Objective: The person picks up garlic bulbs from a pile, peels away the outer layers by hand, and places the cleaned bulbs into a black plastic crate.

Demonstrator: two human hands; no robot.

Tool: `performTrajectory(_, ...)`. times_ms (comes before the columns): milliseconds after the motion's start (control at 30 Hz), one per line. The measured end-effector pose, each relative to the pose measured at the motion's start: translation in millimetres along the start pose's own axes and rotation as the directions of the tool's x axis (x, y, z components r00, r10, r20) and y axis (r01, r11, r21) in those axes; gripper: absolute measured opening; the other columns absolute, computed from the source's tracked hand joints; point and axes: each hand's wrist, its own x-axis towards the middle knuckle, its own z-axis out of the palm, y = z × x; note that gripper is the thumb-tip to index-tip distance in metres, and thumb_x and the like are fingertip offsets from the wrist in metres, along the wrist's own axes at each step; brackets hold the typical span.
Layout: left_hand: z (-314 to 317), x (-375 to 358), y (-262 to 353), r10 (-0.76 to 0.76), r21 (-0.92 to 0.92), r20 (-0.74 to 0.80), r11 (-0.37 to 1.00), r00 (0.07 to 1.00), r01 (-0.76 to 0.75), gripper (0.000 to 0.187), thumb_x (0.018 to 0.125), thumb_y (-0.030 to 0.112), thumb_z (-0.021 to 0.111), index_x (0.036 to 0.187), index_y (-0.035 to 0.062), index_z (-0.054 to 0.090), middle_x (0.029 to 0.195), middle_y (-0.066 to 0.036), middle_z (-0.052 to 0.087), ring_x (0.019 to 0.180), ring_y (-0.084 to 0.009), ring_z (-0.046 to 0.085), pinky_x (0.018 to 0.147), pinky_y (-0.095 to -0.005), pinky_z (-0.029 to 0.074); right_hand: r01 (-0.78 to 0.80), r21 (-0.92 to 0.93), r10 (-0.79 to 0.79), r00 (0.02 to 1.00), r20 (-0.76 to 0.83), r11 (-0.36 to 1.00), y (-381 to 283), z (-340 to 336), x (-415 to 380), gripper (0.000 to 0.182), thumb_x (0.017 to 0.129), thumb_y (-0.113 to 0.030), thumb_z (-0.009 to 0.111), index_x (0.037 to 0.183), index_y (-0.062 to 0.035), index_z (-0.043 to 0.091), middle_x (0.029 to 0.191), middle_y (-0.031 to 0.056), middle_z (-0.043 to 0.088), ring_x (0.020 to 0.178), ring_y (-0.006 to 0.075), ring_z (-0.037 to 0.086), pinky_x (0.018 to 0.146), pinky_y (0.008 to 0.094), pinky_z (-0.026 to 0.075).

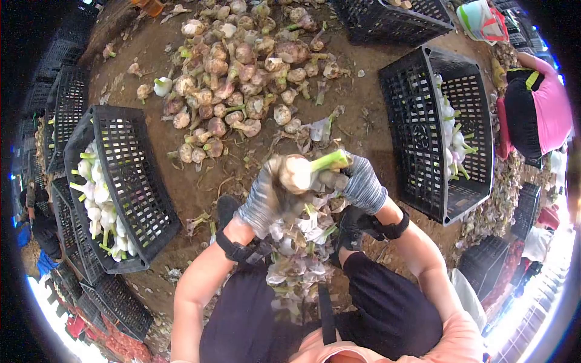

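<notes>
A garlic bulb (296,174) with a thick green stem is held up between my two gloved hands, above my feet. My left hand (266,190), in a grey glove and blurred by motion, is closed around the bulb's side. On the stem side, my right hand (358,181) has its fingers curled at the stem and the lower part of the bulb. Its fingertips are partly hidden behind the garlic. Loose papery garlic skins (305,233) lie below my hands, between my legs.
A large pile of unpeeled garlic (242,78) covers the ground ahead. One black crate (139,187) with cleaned white bulbs stands at the left, another (417,133) at the right. A person in pink (554,109) sits bent over farther right. More crates line both sides.
</notes>
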Motion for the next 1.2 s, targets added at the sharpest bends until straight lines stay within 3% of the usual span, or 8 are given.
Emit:
performTrajectory(133, -3.5, 3.6, 2.2, -0.448, -0.323, 0.134, 0.823, 0.884, 0.466, 0.047, 0.088, 0.05, 0.046, 0.104, 0.0078, 0.061, 0.081, -0.001, 0.064, 0.074, -0.0148, 0.06, 0.074, -0.0269, 0.047, 0.066, 0.01, -0.066, 0.998, -0.001, 0.998, 2.7, 6.8, -8.1, 0.026, 0.076, -0.012, 0.069, 0.099, -0.0034, 0.061, 0.087, 0.004, 0.065, 0.08, 0.01, 0.058, 0.073, 0.028, 0.048)
performTrajectory(233, -14.2, 16.4, -9.1, -0.129, 0.229, -0.397, 0.945, 0.909, 0.234, 0.036, 0.092, 0.038, 0.048, 0.106, 0.0076, 0.061, 0.092, -0.002, 0.064, 0.083, -0.0127, 0.058, 0.074, -0.0252, 0.046, -0.097, 0.197, 0.095, 0.995, 0.022, 0.975, 2.3, 6.3, -8.7, 0.023, 0.079, -0.007, 0.063, 0.102, -0.0029, 0.059, 0.086, 0.0042, 0.064, 0.079, 0.0112, 0.057, 0.073, 0.0281, 0.047)
performTrajectory(333, 18.4, -0.3, 8.4, 0.541, 0.64, -0.301, 0.725, 0.785, -0.254, 0.034, 0.085, 0.027, 0.062, 0.108, 0.0032, 0.059, 0.101, -0.006, 0.063, 0.091, -0.0171, 0.057, 0.081, -0.0286, 0.045, -0.194, 0.218, 0.218, 0.972, -0.09, 0.956, 8.3, 4.5, -7.7, 0.025, 0.079, -0.003, 0.06, 0.104, -0.0021, 0.058, 0.09, 0.0058, 0.064, 0.083, 0.0125, 0.057, 0.076, 0.0277, 0.046)
performTrajectory(467, 44.7, -3.6, 14.8, 0.546, 0.892, 0.214, 0.227, 0.81, -0.39, 0.036, 0.074, 0.018, 0.071, 0.107, 0.0083, 0.061, 0.096, -0.011, 0.062, 0.094, -0.024, 0.056, 0.084, -0.0325, 0.044, 0.166, 0.018, -0.152, 0.939, -0.309, 0.986, 0.7, 19.4, -4.5, 0.021, 0.079, -0.002, 0.057, 0.1, -0.0009, 0.057, 0.087, 0.0068, 0.06, 0.079, 0.0142, 0.055, 0.075, 0.028, 0.046)
performTrajectory(933, 19.0, 1.2, 27.5, 0.053, 0.514, 0.175, 0.847, 0.983, -0.137, 0.026, 0.077, 0.026, 0.07, 0.087, 0.0037, 0.062, 0.093, -0.005, 0.059, 0.088, -0.015, 0.054, 0.078, -0.0295, 0.044, -0.103, 0.158, 0.125, 0.983, -0.136, 0.982, 26.9, -14.0, 8.5, 0.021, 0.085, -0.01, 0.053, 0.103, 0.0005, 0.056, 0.08, 0.0073, 0.062, 0.072, 0.0157, 0.057, 0.067, 0.0295, 0.048)
performTrajectory(1000, 17.9, 1.5, 27.0, 0.066, 0.22, 0.173, 0.97, 0.983, -0.104, 0.031, 0.077, 0.032, 0.071, 0.088, 0.0045, 0.061, 0.094, -0.004, 0.057, 0.09, -0.0146, 0.052, 0.08, -0.0301, 0.042, -0.19, -0.313, 0.183, 0.982, -0.052, 0.931, 40.0, -9.4, 5.2, 0.02, 0.084, -0.014, 0.056, 0.101, -0.0032, 0.056, 0.078, 0.0151, 0.062, 0.068, 0.0292, 0.061, 0.063, 0.0359, 0.049)
performTrajectory(1033, 9.1, 3.7, 23.4, 0.091, 0.145, 0.215, 0.982, 0.972, -0.124, 0.036, 0.078, 0.036, 0.069, 0.094, 0.0052, 0.059, 0.095, -0.004, 0.056, 0.09, -0.0143, 0.051, 0.081, -0.0308, 0.041, 0.076, -0.576, -0.133, 0.99, -0.057, 0.814, 60.1, -2.6, -3.6, 0.022, 0.082, -0.018, 0.059, 0.1, -0.0063, 0.056, 0.075, 0.0198, 0.06, 0.067, 0.0389, 0.058, 0.058, 0.0411, 0.048)
performTrajectory(1200, -6.2, -0.4, 17.7, 0.078, 0.073, 0.093, 0.994, 0.993, -0.085, 0.035, 0.084, 0.031, 0.064, 0.108, 0.006, 0.056, 0.104, -0.004, 0.058, 0.101, -0.016, 0.054, 0.089, -0.0328, 0.044, 0.132, -0.309, -0.003, 0.923, 0.386, 0.942, 21.1, -9.9, -26.7, 0.042, 0.081, -0.026, 0.062, 0.116, -0.0068, 0.05, 0.108, 0.02, 0.057, 0.103, 0.0335, 0.054, 0.083, 0.042, 0.046)
